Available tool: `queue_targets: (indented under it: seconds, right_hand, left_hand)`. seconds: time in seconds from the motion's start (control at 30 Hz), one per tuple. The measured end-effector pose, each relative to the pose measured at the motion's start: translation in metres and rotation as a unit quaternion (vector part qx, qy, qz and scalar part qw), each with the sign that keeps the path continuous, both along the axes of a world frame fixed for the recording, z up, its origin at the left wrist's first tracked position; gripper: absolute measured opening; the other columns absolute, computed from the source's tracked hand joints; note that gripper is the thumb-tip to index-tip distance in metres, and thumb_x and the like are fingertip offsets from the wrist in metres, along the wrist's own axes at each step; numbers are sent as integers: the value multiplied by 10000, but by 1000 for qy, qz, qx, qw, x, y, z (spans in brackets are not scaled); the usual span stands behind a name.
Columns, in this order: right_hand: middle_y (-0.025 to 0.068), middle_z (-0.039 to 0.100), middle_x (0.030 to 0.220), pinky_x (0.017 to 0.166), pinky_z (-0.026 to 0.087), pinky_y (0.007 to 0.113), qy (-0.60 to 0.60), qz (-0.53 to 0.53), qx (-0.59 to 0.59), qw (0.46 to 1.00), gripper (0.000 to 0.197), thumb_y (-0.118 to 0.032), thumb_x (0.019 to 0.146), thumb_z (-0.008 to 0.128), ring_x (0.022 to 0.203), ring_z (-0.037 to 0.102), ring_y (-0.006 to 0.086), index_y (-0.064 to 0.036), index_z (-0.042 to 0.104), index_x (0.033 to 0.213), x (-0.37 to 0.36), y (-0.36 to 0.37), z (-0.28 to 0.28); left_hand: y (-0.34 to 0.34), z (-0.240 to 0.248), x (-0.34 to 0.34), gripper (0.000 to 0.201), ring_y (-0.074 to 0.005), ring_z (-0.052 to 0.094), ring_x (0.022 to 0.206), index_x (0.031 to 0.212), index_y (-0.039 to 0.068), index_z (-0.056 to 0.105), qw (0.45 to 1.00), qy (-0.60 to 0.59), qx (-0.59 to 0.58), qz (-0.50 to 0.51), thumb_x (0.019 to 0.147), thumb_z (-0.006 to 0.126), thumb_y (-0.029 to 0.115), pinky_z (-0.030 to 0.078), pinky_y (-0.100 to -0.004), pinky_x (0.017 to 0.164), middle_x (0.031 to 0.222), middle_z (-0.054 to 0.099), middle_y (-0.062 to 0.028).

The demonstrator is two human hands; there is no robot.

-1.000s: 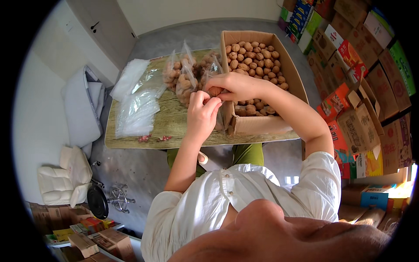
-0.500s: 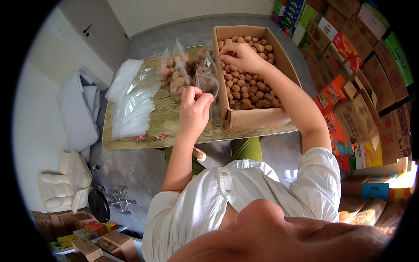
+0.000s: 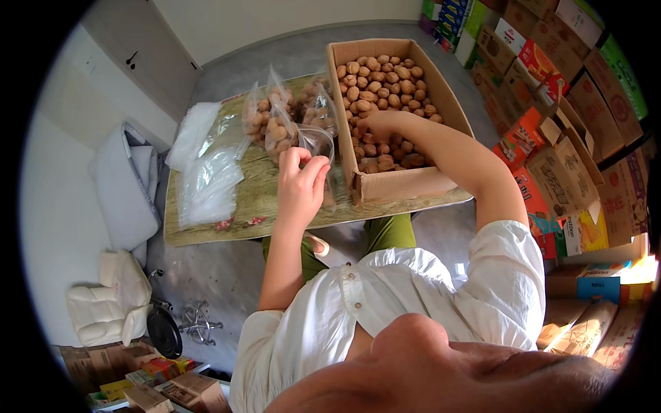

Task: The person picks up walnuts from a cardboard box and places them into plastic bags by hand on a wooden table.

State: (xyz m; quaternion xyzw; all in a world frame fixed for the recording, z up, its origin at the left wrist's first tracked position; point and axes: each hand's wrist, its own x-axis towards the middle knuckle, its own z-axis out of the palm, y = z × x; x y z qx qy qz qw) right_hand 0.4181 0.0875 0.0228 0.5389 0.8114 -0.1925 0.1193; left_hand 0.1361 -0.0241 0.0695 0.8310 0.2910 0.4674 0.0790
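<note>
My left hand [image 3: 301,184] pinches the rim of a clear plastic bag [image 3: 321,142] beside the box; the bag's lower part hangs partly behind my fingers. Inside the open cardboard box [image 3: 406,184], my right hand [image 3: 379,125] is down among the walnuts [image 3: 382,86]. Its fingers are bent inward, with their tips in shadow; whatever they grip is hidden. Several walnut-filled clear bags [image 3: 281,131] stand upright left of the box, close beyond my left hand.
Flat clear bags [image 3: 210,182] lie in stacks on the left of the wood-patterned table [image 3: 265,196]. Stacked cartons [image 3: 564,172] line the right side. A grey folded cushion-like item [image 3: 127,182] leans by the left wall, near a white chair part [image 3: 110,303] on the floor.
My right hand has moved from the box's far left part nearer to me and lower into the walnuts. My left hand keeps its pinch on the bag. The view has shifted slightly.
</note>
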Motion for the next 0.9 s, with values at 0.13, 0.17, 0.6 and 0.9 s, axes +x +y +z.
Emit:
queue_targets:
  seconds: [0.13,0.17,0.6,0.9]
  right_hand:
    - [139,587,1179,863,487,439,-52,7,-49,997,464,-136,815,654,1143,550,322,-161,546,1266,-8,-9,10]
    - [139,587,1179,863,487,439,-51,8,-49,997,464,-136,815,654,1143,550,322,-161,546,1266,-10,-7,9]
    - [143,606,1212,857,500,444,-124,42,-82,988,494,-239,823,656,1092,576,309,-123,575,1296,-9,4,-5]
    - [137,679,994,758,528,404,-137,-9,-5,991,358,-343,830,698,894,635,275,-11,730,958,-3,4,-8]
  left_hand:
    - [-1,1,-4,89,-282,493,840,908,57,655,1000,10,-5,8,828,692,71,435,-394,709,879,473,-92]
    - [-1,1,-4,90,-283,494,840,907,58,655,1000,10,-4,7,827,693,72,436,-395,710,881,475,-92]
    - [-1,1,4,94,-285,498,844,889,61,654,1000,19,-7,-8,809,703,57,446,-395,702,881,474,-92]
    - [0,0,7,156,-286,498,856,891,43,653,1000,18,-11,-18,766,745,60,451,-394,708,893,473,-95]
